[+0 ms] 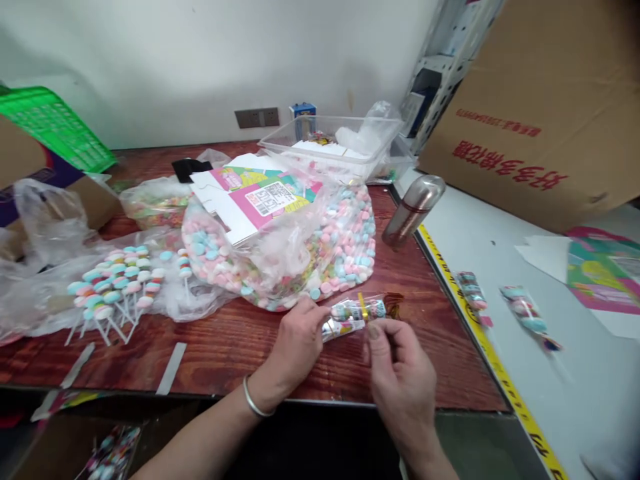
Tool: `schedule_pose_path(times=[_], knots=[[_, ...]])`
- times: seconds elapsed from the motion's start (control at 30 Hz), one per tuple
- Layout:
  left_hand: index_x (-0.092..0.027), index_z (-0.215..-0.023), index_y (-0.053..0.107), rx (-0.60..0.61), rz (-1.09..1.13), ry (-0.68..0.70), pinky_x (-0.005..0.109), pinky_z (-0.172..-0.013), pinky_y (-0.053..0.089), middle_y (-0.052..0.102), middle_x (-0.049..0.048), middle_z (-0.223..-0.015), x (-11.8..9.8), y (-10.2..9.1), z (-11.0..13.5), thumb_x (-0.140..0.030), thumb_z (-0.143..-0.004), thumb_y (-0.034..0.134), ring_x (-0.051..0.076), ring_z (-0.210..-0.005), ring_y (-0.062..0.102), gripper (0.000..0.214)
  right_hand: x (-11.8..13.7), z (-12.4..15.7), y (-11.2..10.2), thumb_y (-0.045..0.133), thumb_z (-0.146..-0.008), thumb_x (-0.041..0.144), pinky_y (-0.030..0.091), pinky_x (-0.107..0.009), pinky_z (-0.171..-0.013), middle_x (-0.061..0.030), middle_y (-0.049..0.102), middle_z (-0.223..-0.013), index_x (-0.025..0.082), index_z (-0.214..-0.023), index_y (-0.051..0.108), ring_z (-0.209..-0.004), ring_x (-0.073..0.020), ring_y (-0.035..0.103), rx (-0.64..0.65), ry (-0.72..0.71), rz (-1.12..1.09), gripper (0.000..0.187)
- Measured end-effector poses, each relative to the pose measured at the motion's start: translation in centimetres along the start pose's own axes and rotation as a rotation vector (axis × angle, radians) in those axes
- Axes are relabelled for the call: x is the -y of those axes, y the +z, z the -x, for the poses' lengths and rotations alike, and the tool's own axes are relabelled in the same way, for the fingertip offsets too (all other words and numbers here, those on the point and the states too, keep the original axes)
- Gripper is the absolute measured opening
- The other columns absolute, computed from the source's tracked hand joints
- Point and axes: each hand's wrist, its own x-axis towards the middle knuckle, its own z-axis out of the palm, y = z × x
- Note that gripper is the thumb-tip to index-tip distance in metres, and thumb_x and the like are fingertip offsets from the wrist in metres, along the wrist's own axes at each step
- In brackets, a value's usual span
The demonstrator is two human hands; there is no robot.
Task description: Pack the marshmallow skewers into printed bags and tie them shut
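A clear wrapper packet [345, 325] with pastel marshmallow candy inside lies near the table's front edge. My left hand [300, 340] is closed, thumb and fingers pinching the packet's left end. Around the packet's neck runs a gold twist tie [363, 307]. My right hand [400, 363] is closed, with thumb and curled forefinger at the tie's lower end. Just behind the hands sits a big clear bag of pink, blue and white marshmallows [350, 247]. Marshmallow skewers on white sticks [115, 283] are piled on plastic film at the left.
Printed cards [265, 200] lie on the marshmallow bag. A metal flask [414, 208] stands right of it, before a clear plastic bin [320, 157]. Wrapped candies [527, 313] lie on the white surface beyond yellow tape [480, 340]. A large carton [540, 113] rises behind.
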Motion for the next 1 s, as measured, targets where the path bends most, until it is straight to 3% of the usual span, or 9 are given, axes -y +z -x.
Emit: schedule_pose_path(times=[0.2, 0.3, 0.43, 0.5, 0.6, 0.73, 0.8, 0.87, 1.0], knots=[[-0.025, -0.097, 0.073, -0.068, 0.114, -0.046, 0.03, -0.09, 0.039, 0.063, 0.0072, -0.086, -0.2, 0.1, 0.7, -0.023, -0.083, 0.064, 0.021, -0.083, 0.055, 0.017, 0.6, 0.9, 4.1, 0.049, -0.091, 0.038, 0.045, -0.028, -0.06, -0.0036, 0.068, -0.075, 0.02, -0.083, 0.06, -0.065, -0.0181, 0.061, 0.088, -0.021, -0.033, 0.022], [-0.024, -0.104, 0.072, -0.05, 0.033, 0.014, 0.031, -0.088, 0.042, 0.064, 0.0077, -0.087, -0.1, -0.1, 0.9, -0.024, -0.084, 0.062, 0.021, -0.084, 0.057, 0.022, 0.0, 0.7, 4.5, 0.049, -0.091, 0.039, 0.046, -0.028, -0.062, -0.0038, 0.068, -0.076, 0.02, -0.085, 0.06, -0.067, -0.0184, 0.062, 0.089, -0.008, -0.021, 0.022], [-0.02, -0.096, 0.072, -0.063, -0.04, 0.047, 0.032, -0.083, 0.044, 0.066, 0.0066, -0.088, -0.1, 0.1, 0.4, -0.018, -0.086, 0.055, 0.02, -0.086, 0.058, 0.019, 0.0, 0.8, 4.5, 0.051, -0.091, 0.036, 0.049, -0.03, -0.066, -0.0044, 0.069, -0.083, 0.02, -0.089, 0.06, -0.073, -0.0192, 0.063, 0.086, -0.042, -0.018, 0.018], [-0.018, -0.089, 0.07, -0.075, 0.139, -0.122, 0.03, -0.077, 0.045, 0.066, 0.0046, -0.083, -0.1, 0.4, 0.1, -0.017, -0.083, 0.057, 0.017, -0.08, 0.058, 0.014, 0.1, 0.9, 4.8, 0.051, -0.091, 0.034, 0.05, -0.031, -0.068, -0.005, 0.069, -0.087, 0.021, -0.092, 0.059, -0.077, -0.0197, 0.064, 0.075, -0.065, -0.022, 0.016], [-0.014, -0.085, 0.066, -0.054, 0.625, -0.433, 0.021, -0.057, 0.039, 0.056, -0.0017, -0.063, -0.3, 1.2, -0.2, -0.024, -0.077, 0.066, 0.009, -0.056, 0.047, 0.012, 0.1, 0.9, 5.3, 0.053, -0.09, 0.036, 0.051, -0.033, -0.068, -0.0058, 0.067, -0.088, 0.021, -0.093, 0.057, -0.077, -0.0204, 0.064, -0.001, -0.028, -0.05, 0.016], [-0.01, -0.083, 0.063, -0.026, 0.994, -0.552, 0.017, -0.048, 0.026, 0.049, -0.0045, -0.058, -0.3, 1.9, -0.2, -0.028, -0.068, 0.077, 0.003, -0.048, 0.034, 0.027, 0.3, 0.5, 5.5, 0.055, -0.088, 0.042, 0.053, -0.032, -0.062, -0.0055, 0.066, -0.085, 0.019, -0.108, 0.052, -0.07, -0.0192, 0.065, 0.029, 0.11, -0.221, 0.03], [-0.011, -0.083, 0.061, 0.017, 1.041, -0.533, 0.017, -0.047, 0.023, 0.046, -0.0054, -0.057, -0.1, 1.8, -0.1, -0.03, -0.07, 0.077, 0.003, -0.048, 0.032, 0.028, 0.4, 0.2, 5.3, 0.055, -0.089, 0.043, 0.053, -0.031, -0.061, -0.0045, 0.067, -0.083, 0.018, -0.117, 0.05, -0.067, -0.0188, 0.065, 0.085, 0.143, -0.246, 0.037], [-0.012, -0.087, 0.061, 0.066, 0.979, -0.466, 0.017, -0.047, 0.024, 0.043, -0.006, -0.057, 0.1, 1.3, 0.0, -0.034, -0.077, 0.071, 0.004, -0.047, 0.031, 0.026, 0.3, -0.1, 4.9, 0.052, -0.09, 0.042, 0.051, -0.03, -0.061, -0.004, 0.069, -0.079, 0.018, -0.109, 0.056, -0.066, -0.0187, 0.065, 0.143, 0.102, -0.163, 0.03], [-0.016, -0.102, 0.065, 0.107, 0.34, -0.09, 0.025, -0.065, 0.042, 0.058, 0.0037, -0.079, 0.5, 0.0, 0.2, -0.029, -0.088, 0.055, 0.013, -0.068, 0.05, 0.022, -0.5, -0.4, 4.4, 0.043, -0.094, 0.038, 0.043, -0.028, -0.055, -0.0046, 0.069, -0.072, 0.02, -0.082, 0.058, -0.06, -0.0186, 0.062, 0.132, -0.133, 0.119, 0.027]])
